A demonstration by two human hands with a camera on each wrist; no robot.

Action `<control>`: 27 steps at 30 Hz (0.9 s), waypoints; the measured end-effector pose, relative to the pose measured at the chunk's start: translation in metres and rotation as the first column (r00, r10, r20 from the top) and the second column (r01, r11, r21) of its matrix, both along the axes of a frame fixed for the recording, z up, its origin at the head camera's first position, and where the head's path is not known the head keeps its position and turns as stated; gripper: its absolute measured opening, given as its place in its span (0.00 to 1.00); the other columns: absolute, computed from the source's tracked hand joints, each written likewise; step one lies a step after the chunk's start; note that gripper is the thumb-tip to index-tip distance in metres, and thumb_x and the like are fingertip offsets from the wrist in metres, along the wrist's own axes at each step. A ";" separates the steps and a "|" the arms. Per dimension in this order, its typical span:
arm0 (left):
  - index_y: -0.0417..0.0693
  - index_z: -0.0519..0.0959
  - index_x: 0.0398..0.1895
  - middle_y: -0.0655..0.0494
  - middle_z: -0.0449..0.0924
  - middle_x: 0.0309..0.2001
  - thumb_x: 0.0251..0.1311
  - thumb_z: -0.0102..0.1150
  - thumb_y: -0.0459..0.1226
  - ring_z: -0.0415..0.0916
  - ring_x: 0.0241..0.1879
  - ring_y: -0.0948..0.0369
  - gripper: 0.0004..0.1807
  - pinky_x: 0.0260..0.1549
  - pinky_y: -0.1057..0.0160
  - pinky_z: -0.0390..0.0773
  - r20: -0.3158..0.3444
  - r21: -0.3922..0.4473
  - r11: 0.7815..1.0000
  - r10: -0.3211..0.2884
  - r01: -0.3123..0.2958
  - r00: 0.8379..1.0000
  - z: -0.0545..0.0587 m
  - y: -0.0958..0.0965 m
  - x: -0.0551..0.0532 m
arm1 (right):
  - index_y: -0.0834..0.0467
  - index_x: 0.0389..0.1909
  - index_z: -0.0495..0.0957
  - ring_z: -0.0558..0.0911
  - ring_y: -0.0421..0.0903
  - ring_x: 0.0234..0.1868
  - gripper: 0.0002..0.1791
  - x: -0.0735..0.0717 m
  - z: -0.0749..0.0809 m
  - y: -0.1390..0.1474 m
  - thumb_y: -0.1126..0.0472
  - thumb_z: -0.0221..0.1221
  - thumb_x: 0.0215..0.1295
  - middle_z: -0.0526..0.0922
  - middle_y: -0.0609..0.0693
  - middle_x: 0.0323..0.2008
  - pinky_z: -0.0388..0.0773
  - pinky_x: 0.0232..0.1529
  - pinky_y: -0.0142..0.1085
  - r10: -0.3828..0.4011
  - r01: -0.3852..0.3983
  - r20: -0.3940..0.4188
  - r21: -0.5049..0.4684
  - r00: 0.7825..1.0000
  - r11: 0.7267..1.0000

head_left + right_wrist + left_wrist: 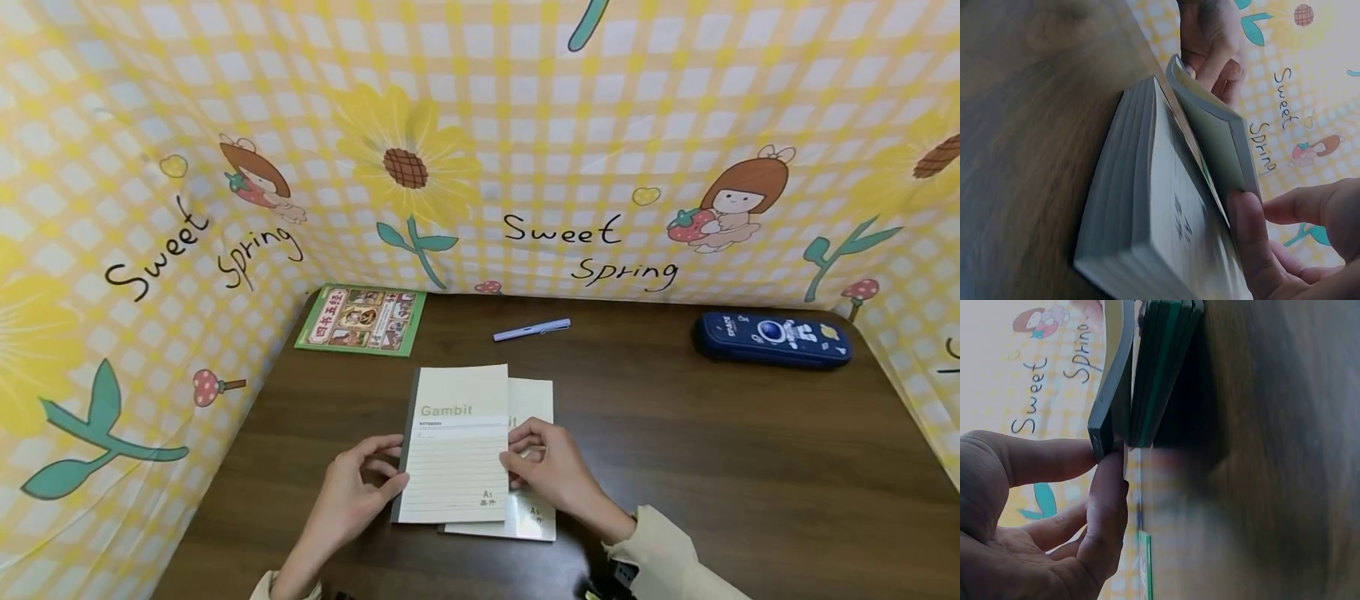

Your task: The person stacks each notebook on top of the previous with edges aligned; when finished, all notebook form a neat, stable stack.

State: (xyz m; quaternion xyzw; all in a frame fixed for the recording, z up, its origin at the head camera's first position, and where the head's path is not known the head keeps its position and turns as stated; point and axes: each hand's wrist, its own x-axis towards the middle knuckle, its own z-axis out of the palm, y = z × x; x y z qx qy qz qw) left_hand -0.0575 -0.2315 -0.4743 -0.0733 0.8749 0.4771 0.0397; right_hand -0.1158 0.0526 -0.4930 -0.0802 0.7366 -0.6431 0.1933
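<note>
A cream notebook (453, 475) marked "Gambit" is held between the two hands, above a stack of similar notebooks (534, 525) on the table. My left hand (354, 492) pinches its dark spine edge between thumb and fingers. On the opposite edge, my right hand (553, 468) pinches it in the same way. From the right wrist view, the held notebook (1210, 128) appears slightly bent and tilted, with a gap over the stack (1124, 181). Dark spines of several stacked notebooks (1163, 369) show in the left wrist view. The held notebook covers most of the stack's top.
A green-bordered book (362, 320) lies at the table's back left. A light purple pen (532, 330) lies at the back middle, and a dark blue pencil case (772, 339) at the back right. Yellow checked cloth (480, 192) walls the brown table (675, 450) in.
</note>
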 end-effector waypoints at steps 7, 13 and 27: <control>0.41 0.83 0.58 0.46 0.86 0.49 0.56 0.75 0.28 0.84 0.37 0.64 0.24 0.29 0.68 0.81 0.011 0.038 0.999 0.006 -0.007 1.000 -0.005 0.017 0.000 | 0.69 0.43 0.78 0.85 0.44 0.21 0.12 0.004 -0.002 0.015 0.70 0.67 0.62 0.87 0.60 0.35 0.87 0.27 0.38 -0.047 0.047 -0.004 0.030 0.999 0.998; 0.40 0.83 0.58 0.46 0.86 0.48 0.55 0.76 0.26 0.84 0.36 0.64 0.25 0.30 0.69 0.83 -0.004 0.091 0.996 -0.010 0.010 1.000 -0.006 0.028 -0.001 | 0.68 0.42 0.79 0.85 0.46 0.22 0.11 0.008 -0.004 0.026 0.69 0.69 0.61 0.87 0.59 0.34 0.86 0.27 0.37 -0.076 0.080 -0.048 0.079 0.996 0.994; 0.38 0.83 0.59 0.46 0.85 0.49 0.55 0.76 0.29 0.83 0.46 0.58 0.25 0.39 0.70 0.86 -0.035 0.166 0.983 -0.070 0.075 0.997 -0.012 0.042 -0.005 | 0.60 0.37 0.81 0.81 0.41 0.20 0.09 0.015 -0.002 0.044 0.64 0.72 0.61 0.86 0.50 0.30 0.82 0.24 0.32 -0.073 0.125 -0.190 0.281 0.979 0.951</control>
